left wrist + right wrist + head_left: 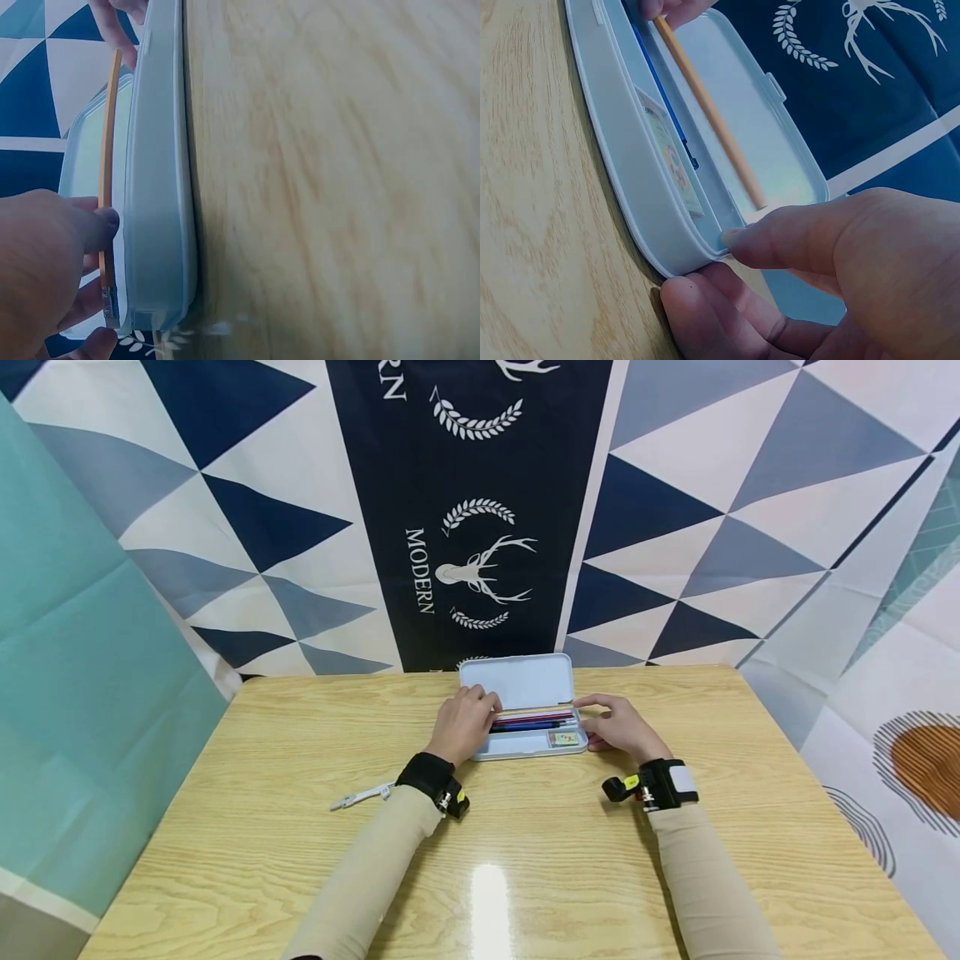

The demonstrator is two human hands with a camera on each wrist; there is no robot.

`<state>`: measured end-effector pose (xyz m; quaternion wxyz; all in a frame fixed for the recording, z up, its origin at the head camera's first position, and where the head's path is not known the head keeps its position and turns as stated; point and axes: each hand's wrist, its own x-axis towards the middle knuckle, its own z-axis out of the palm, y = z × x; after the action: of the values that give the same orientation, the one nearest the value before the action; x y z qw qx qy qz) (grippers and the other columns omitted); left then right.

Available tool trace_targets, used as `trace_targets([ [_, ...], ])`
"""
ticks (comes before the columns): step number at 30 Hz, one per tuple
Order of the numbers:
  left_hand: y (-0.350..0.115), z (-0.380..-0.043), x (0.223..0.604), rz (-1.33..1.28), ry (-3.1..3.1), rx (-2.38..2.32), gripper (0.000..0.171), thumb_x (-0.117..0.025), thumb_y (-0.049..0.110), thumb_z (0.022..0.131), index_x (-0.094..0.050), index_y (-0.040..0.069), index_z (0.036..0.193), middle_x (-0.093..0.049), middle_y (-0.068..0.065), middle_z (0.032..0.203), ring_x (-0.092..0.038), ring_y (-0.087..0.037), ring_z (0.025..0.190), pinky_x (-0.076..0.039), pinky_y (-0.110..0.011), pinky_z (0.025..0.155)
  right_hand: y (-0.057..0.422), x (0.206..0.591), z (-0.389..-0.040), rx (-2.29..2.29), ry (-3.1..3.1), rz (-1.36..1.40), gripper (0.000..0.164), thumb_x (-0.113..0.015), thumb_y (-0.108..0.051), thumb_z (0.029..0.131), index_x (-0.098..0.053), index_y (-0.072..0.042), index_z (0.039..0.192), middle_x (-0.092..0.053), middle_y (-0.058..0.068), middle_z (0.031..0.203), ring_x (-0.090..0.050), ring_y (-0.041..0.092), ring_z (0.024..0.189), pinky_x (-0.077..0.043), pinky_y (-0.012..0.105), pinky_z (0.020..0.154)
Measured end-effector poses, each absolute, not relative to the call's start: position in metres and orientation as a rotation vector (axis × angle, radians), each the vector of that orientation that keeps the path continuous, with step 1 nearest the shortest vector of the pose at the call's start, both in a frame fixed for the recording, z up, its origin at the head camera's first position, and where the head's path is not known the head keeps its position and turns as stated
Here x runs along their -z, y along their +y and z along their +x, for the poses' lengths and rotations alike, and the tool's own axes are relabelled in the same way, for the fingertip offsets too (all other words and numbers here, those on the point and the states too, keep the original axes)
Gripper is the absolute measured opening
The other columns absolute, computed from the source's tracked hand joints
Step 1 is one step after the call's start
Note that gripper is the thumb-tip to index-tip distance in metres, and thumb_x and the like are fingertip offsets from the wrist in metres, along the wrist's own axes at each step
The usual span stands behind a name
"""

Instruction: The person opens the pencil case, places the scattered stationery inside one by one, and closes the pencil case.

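Note:
An orange pencil [109,150] is pinched near its metal-banded end by my left hand [463,722], thumb on one side and fingers on the other. The pencil slants above the open pale blue pencil case [525,745], its far end near the right wall in the right wrist view. My right hand [618,728] grips the right end of the case, thumb [780,236] at the rim and fingers against the outside. Inside lie several pens and pencils [532,724] and, in the front compartment, a small eraser-like block [671,154] with a printed picture. The left fingers hide the left part of the contents.
The case's raised lid [517,681] leans back near the patterned wall cloth [472,527]. A silvery drawing compass [363,797] lies on the wooden table [555,852], left of the left wrist. Both wrists wear black camera straps.

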<state>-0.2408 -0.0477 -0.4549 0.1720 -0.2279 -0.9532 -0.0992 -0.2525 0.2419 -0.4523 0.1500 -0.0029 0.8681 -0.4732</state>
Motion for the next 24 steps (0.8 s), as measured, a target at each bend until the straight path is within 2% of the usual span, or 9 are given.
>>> trace_targets([
  [24,-0.0440,-0.2394,0.4561,-0.604,-2.754,0.280,0.015,-0.070,0.015,0.093,-0.081,0.024,0.099,-0.072,0.000,0.090,-0.066,-0.020,0.085,-0.060,-0.035,0.072,0.2419,0.4527,-0.2522,1.372,2.489,-0.027,0.043,-0.060,-0.012,0.097,-0.057,-0.014,0.140,-0.069,0.029,0.110,-0.067,0.016,0.063,-0.058,0.023,0.055],
])
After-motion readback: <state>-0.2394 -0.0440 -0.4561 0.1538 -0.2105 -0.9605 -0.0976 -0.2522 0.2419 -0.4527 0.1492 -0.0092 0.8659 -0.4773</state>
